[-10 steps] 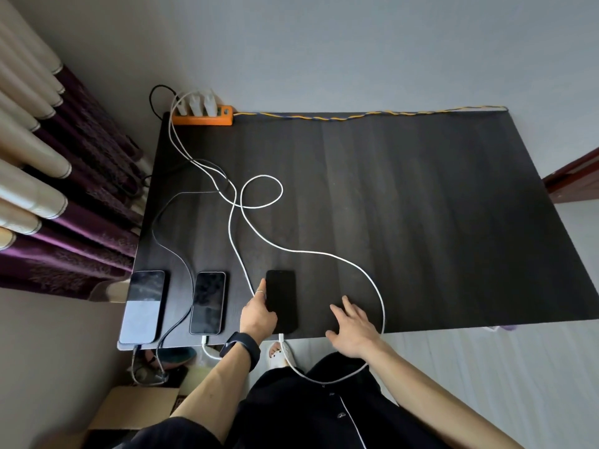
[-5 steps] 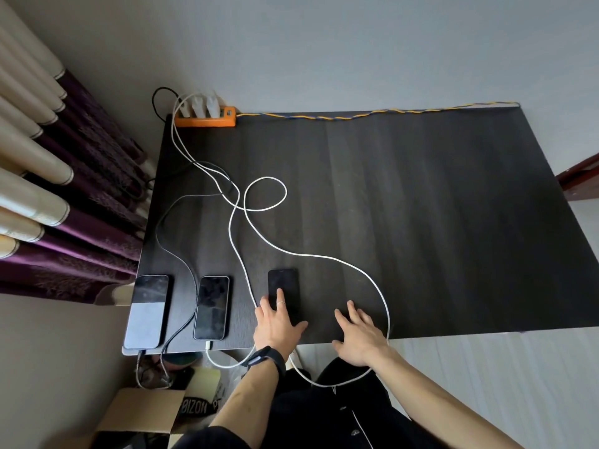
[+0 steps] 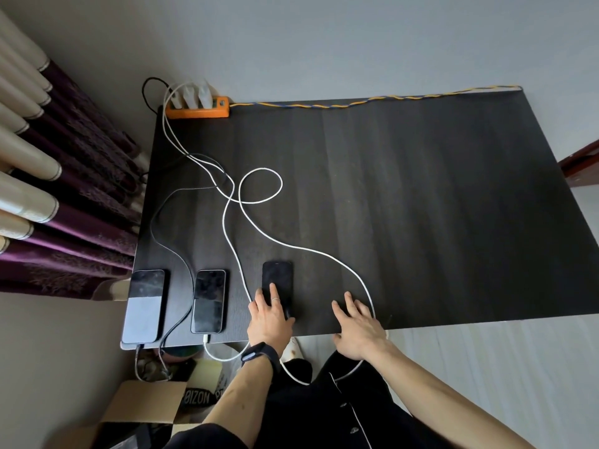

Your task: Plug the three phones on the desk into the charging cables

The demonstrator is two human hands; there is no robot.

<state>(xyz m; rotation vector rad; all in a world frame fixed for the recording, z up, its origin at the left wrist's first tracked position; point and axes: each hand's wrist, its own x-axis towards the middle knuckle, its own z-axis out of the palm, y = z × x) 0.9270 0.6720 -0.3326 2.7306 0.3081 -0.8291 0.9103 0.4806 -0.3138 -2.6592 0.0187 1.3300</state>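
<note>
While the left hand [image 3: 270, 315] rests straight-fingered on the dark-screened black phone [image 3: 278, 275], the right hand [image 3: 358, 328], at its 3 o'clock, lies spread-fingered on the desk [image 3: 421, 205].

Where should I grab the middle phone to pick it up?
Probably by its two long edges, around the middle, coming from above. The middle phone lies flat and screen-up on the desk, so only the thin sides offer a hold. Stay off the near end, where a white plug is in; a dark cable lies close on its left.
</note>
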